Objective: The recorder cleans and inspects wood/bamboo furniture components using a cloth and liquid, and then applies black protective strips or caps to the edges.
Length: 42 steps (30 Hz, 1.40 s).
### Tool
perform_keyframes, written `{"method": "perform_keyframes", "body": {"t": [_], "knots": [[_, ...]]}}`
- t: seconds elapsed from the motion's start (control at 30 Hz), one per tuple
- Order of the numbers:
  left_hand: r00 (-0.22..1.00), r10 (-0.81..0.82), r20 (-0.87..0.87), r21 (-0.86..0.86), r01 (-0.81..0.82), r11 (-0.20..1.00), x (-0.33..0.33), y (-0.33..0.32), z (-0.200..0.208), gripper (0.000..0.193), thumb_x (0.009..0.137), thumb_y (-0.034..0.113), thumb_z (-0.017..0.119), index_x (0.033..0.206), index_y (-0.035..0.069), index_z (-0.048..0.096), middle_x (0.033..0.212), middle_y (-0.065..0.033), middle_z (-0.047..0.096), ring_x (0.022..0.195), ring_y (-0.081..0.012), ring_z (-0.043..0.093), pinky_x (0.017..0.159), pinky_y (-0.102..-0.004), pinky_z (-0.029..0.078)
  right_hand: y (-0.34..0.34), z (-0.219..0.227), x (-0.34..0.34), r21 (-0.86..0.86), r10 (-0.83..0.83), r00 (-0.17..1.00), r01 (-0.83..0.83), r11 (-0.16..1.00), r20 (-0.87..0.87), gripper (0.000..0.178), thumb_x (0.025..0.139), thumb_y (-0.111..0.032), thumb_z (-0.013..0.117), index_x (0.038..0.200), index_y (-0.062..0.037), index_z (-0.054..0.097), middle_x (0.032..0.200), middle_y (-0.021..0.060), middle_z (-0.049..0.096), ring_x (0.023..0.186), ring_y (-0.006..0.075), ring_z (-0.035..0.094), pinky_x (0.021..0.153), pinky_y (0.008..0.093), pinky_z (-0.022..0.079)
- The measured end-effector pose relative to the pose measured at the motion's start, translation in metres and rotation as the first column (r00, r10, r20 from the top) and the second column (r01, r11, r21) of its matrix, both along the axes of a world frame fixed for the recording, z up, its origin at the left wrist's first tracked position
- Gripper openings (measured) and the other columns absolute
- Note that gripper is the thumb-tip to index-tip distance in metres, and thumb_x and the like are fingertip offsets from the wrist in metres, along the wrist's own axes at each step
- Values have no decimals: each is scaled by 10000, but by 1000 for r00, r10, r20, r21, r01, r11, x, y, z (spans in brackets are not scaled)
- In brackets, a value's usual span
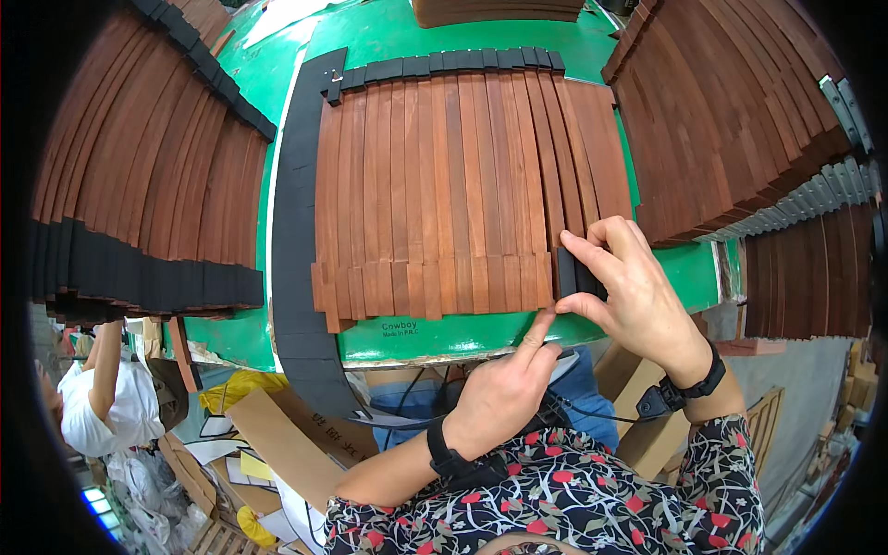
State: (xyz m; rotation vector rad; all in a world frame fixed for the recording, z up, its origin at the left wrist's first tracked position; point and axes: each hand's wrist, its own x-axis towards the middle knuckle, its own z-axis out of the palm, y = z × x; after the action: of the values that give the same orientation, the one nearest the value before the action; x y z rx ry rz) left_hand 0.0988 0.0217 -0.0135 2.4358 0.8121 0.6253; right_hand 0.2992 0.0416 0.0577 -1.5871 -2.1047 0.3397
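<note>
A row of reddish-brown wooden slats (444, 176) lies side by side on the green tabletop, with black caps (444, 61) along the far ends. My right hand (643, 287) pinches a black end piece (566, 274) at the near right corner of the row, fingers above and thumb at its near edge. My left hand (499, 393) comes from below, its index finger stretched out and the tip touching near that piece, close to the right thumb. Its other fingers are partly curled, and I see nothing held in them.
Stacks of slats stand left (157, 176) and right (721, 111); the right one has metal fittings (805, 208). A black strip (310, 231) runs over the table (435, 340) and hangs off its front edge. Below are cardboard boxes (287, 430); another person (111, 398) is at the left.
</note>
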Motion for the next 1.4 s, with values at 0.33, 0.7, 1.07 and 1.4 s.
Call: {"method": "perform_keyframes", "body": {"t": [0.33, 0.7, 1.07, 1.4], "knots": [[999, 8, -53, -74, -12, 997, 0, -1, 3, 164, 831, 92, 681, 970, 47, 606, 1348, -194, 532, 701, -262, 670, 592, -329, 546, 1, 8, -4, -39, 0, 997, 3, 999, 81, 642, 646, -165, 828, 1195, 49, 572, 1026, 164, 498, 988, 345, 508, 849, 413, 460], [997, 25, -73, -53, -29, 998, 0, -1, 3, 192, 821, 97, 689, 987, 44, 610, 1330, -191, 551, 755, -257, 681, 626, -326, 553, 3, 14, -6, -58, 16, 977, -4, 998, 214, 693, 641, -193, 832, 1214, 78, 554, 1034, 162, 496, 993, 330, 500, 882, 403, 451], [998, 36, -52, -28, -37, 999, 2, -2, 3, 127, 843, 98, 666, 931, 36, 600, 1358, -186, 532, 732, -249, 675, 607, -321, 547, -3, 13, -12, -25, -5, 969, 11, 1000, 248, 733, 653, -186, 824, 1257, 89, 512, 1061, 166, 485, 1024, 335, 494, 901, 404, 447], [999, 35, -27, -45, -37, 998, 2, -3, 1, 111, 841, 87, 660, 917, 36, 597, 1379, -184, 510, 711, -267, 671, 581, -334, 541, -5, 5, -10, 63, 13, 973, -28, 998, 230, 552, 702, -169, 796, 1199, -12, 614, 1023, 135, 527, 974, 311, 528, 866, 406, 461]]}}
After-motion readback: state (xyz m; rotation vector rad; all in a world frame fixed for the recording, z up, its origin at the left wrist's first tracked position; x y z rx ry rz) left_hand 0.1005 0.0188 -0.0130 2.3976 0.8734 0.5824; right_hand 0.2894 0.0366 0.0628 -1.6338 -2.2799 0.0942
